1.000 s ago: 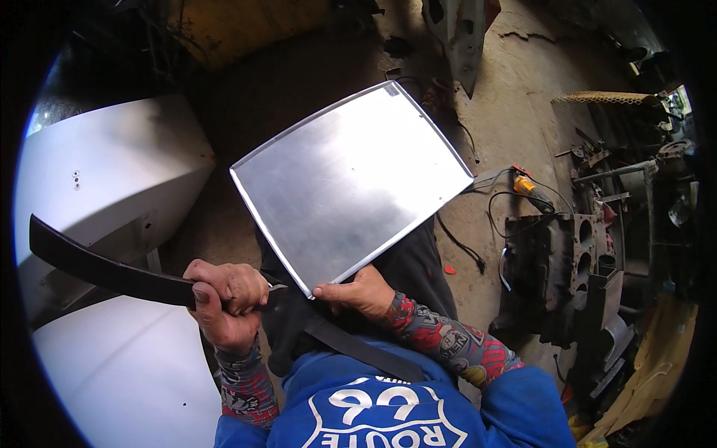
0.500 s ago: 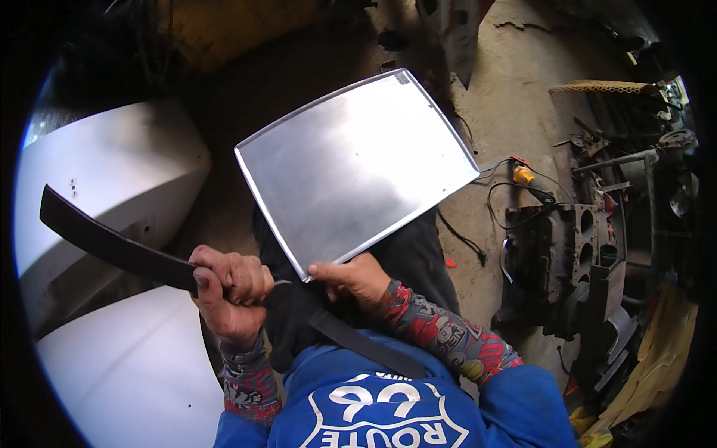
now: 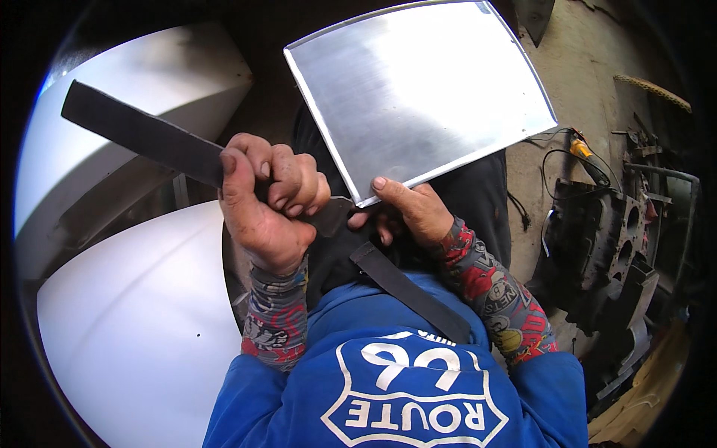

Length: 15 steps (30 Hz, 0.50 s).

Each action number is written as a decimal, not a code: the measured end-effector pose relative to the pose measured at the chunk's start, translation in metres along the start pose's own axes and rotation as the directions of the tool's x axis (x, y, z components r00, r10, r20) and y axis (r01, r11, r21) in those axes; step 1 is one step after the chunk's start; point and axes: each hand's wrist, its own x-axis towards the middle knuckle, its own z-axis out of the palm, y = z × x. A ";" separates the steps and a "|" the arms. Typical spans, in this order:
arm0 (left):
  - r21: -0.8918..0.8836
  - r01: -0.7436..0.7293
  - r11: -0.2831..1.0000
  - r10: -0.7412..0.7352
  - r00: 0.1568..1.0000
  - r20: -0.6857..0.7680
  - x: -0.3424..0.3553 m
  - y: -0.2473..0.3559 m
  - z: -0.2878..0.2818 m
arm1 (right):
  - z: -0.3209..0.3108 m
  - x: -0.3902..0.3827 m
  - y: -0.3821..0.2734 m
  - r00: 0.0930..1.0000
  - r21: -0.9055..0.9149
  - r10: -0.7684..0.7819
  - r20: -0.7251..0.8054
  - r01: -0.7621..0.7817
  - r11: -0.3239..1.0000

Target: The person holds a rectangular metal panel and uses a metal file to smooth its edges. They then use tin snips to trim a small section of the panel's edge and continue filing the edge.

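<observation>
My left hand (image 3: 272, 198) is wrapped round a long, dark, flat bar (image 3: 138, 134) that slants out to the upper left. On the other side of that fist a thin, flat, rounded blade (image 3: 334, 216) shows beside the panel's near corner; whether it is the same piece as the bar I cannot tell. My right hand (image 3: 414, 213) pinches the near corner of a shiny, four-sided sheet metal panel (image 3: 426, 97) with a folded rim, thumb on top and fingers underneath. The panel lies tilted over my dark-trousered legs. A second dark, flat strip (image 3: 411, 291) rests on my lap against the blue shirt.
Two white, curved body panels (image 3: 134, 321) stand close on the left. At the right lie an engine block (image 3: 597, 224) and several metal parts. A yellow and black power tool (image 3: 588, 158) with its cable (image 3: 523, 213) is on the concrete floor (image 3: 575, 60).
My view has shifted, so the panel and both hands appear higher and further right. My left fist has turned, showing more of its fingers. My right hand keeps hold of the same corner.
</observation>
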 end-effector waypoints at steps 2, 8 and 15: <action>-0.004 0.021 1.000 -0.021 0.999 -0.043 -0.001 -0.002 0.002 | 0.001 0.000 0.001 1.000 -0.005 -0.005 -0.026 0.005 1.000; 0.083 0.089 0.993 -0.084 0.995 -0.060 0.001 -0.012 0.006 | -0.001 0.001 0.003 0.999 -0.028 -0.019 -0.044 0.018 0.999; 0.118 0.111 0.987 -0.099 0.989 -0.108 0.003 -0.021 0.009 | -0.003 0.004 0.005 0.999 -0.021 -0.008 -0.040 0.007 1.000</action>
